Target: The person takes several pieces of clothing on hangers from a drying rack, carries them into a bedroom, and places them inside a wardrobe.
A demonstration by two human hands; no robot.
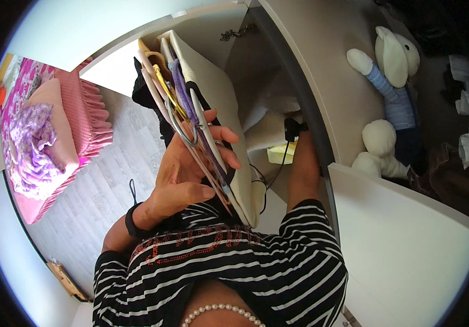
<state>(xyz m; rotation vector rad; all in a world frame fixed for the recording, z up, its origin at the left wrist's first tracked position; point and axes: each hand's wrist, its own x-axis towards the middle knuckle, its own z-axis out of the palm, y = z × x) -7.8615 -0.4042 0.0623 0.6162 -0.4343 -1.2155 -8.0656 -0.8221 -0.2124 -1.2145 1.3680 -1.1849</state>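
Observation:
My left hand (185, 163) grips a bundle of clothes hangers (181, 94), its fingers passing through them and the thumb on the near side. The hangers are purple, gold, pale pink and white, with a metal hook (183, 133) at the knuckles. From them hang a cream garment (214, 94) on the right and a black garment (146, 90) on the left. My right forearm (304, 175) reaches into an open wardrobe. At its wrist is a black device (293, 130) with a cord. My right hand is out of view behind the wardrobe's dark edge (316, 98).
Inside the wardrobe lie pale folded cloth (269, 126) and a yellow item (281, 153). White door panels (398, 229) stand open around me. A plush toy (400, 102) lies at the right. A pink bed (81, 110) with a purple floral cloth (36, 143) stands at the left.

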